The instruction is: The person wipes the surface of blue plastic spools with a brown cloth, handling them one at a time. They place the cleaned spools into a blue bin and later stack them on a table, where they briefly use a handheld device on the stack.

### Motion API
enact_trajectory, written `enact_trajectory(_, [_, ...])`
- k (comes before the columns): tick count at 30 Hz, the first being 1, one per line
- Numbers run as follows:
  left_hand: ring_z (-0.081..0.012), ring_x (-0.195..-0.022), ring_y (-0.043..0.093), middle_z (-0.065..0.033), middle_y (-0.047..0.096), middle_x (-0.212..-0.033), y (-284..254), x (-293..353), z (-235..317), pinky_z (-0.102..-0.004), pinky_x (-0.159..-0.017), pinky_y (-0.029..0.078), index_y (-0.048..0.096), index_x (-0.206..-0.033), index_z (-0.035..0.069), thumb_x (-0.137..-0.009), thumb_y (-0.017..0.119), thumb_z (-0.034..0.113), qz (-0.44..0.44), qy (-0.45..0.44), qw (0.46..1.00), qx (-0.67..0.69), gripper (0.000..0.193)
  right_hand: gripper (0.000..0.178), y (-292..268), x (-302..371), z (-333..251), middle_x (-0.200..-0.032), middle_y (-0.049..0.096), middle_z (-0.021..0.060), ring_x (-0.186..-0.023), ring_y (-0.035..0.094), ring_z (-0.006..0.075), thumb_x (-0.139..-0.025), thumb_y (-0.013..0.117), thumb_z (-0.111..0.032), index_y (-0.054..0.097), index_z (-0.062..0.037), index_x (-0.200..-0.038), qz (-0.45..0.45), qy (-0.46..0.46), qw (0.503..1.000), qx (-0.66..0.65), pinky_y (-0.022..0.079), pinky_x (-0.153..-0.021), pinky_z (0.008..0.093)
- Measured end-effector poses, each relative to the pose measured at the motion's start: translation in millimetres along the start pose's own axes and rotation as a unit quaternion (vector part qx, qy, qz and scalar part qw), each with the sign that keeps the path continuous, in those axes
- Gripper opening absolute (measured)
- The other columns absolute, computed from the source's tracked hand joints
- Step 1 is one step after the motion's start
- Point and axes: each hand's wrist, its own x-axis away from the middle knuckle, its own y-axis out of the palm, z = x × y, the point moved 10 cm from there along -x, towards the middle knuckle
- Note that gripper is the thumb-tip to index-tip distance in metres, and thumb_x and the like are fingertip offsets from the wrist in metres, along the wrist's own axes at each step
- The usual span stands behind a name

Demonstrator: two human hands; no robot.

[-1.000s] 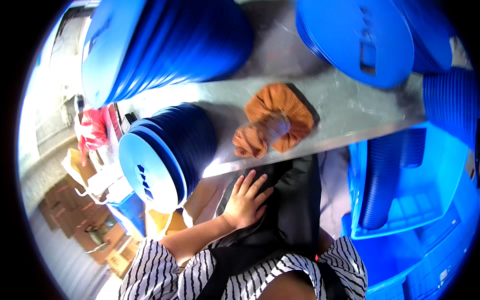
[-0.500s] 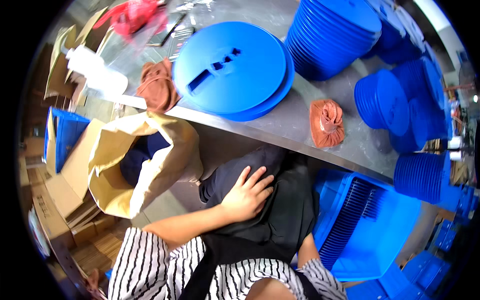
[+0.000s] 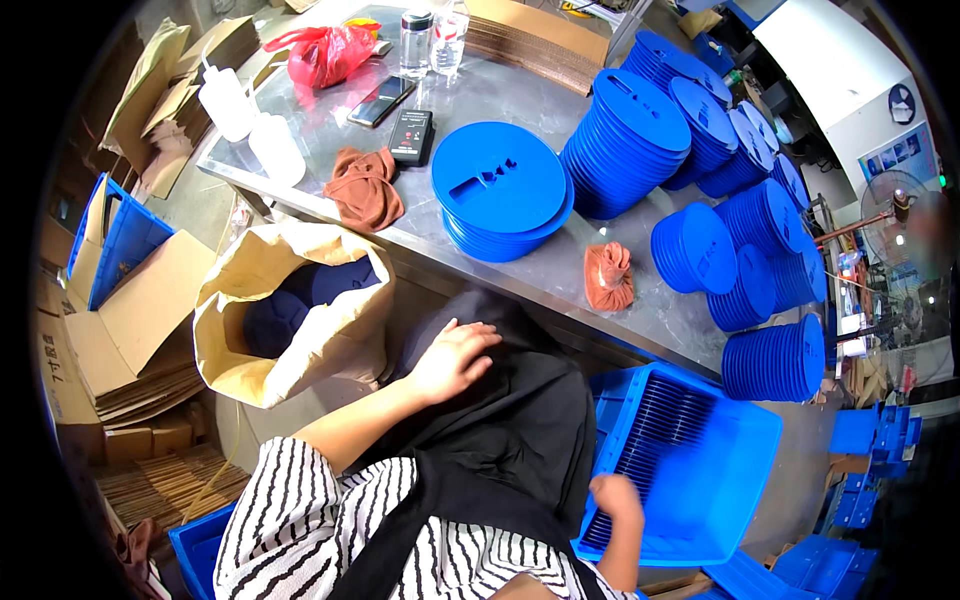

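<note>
My left hand (image 3: 455, 362) lies on the black apron over my lap, fingers loosely stretched and nothing in them. Down at the near left side of a blue crate (image 3: 735, 470), my right hand (image 3: 615, 497) is curled closed beside a row of dark, thin discs (image 3: 655, 420) standing on edge inside. Whether its hidden fingertips hold a disc or the crate's rim I cannot make out. Ahead on the metal table stands a stack of blue slotted discs (image 3: 500, 185). To its right lies a brown cloth bundle (image 3: 608, 277).
Many blue disc stacks (image 3: 625, 145) fill the table's right side. A paper sack (image 3: 340, 360) with dark blue contents stands at left. A brown cloth (image 3: 362, 188), a black handheld device (image 3: 410, 137), a phone (image 3: 382, 100), white bottles (image 3: 275, 150) and a red bag (image 3: 328, 55) lie farther left.
The view has shifted, showing more of the table's far side. My right hand, hidden before beside my leg, now shows at the crate. My left hand stays on my lap.
</note>
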Motion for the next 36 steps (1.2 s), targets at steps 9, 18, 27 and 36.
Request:
enact_trajectory(9, [-0.024,-0.135,0.037,-0.0165,0.039,-0.144,-132,-54,-54,-0.0349,-0.11,0.031,0.031,-0.148,0.008,-0.098,0.051,0.024,0.369,-0.144,0.881,0.258,0.056,0.06,-281,-74,-130,-0.145,0.041,0.0208,-0.135,0.039,0.0349,-0.086,0.068,-0.018,0.044,-0.0036,-0.139,0.504,-0.19,0.79,-0.292,0.032,-0.11,0.0413])
enact_trajectory(18, [-0.0251,-0.147,0.012,-0.0153,0.013,-0.159,-133,-101,-72,-0.0325,-0.117,0.014,0.015,-0.152,0.003,-0.098,0.049,0.017,0.344,-0.098,0.857,0.371,0.066,0.06,-328,-114,-241,-0.153,0.029,0.0188,-0.14,0.032,0.0316,-0.098,0.054,-0.028,0.032,-0.0001,-0.146,0.427,-0.341,0.684,-0.484,0.026,-0.113,0.0404])
enact_trajectory(27, [-0.0227,-0.147,0.007,-0.0144,0.011,-0.159,-140,-119,-85,-0.0335,-0.117,0.009,0.017,-0.152,0.004,-0.099,0.046,0.033,0.339,-0.131,0.87,0.333,0.067,0.076,-320,-159,-265,-0.16,0.005,0.0155,-0.148,0.007,0.029,-0.099,0.017,-0.061,0.003,-0.011,-0.154,0.367,-0.327,0.609,-0.622,0.006,-0.118,0.0451])
enact_trajectory(36, [-0.0402,-0.132,0.039,-0.0257,0.038,-0.145,-227,-175,-239,-0.0455,-0.108,0.033,0.039,-0.142,0.004,-0.081,0.069,0.038,0.333,-0.252,0.87,-0.262,0.076,0.06,-191,-110,-224,-0.155,0.026,0.017,-0.144,0.025,0.0306,-0.102,0.035,-0.034,0.022,0.0009,-0.149,0.332,-0.262,0.718,-0.553,0.022,-0.114,0.0438])
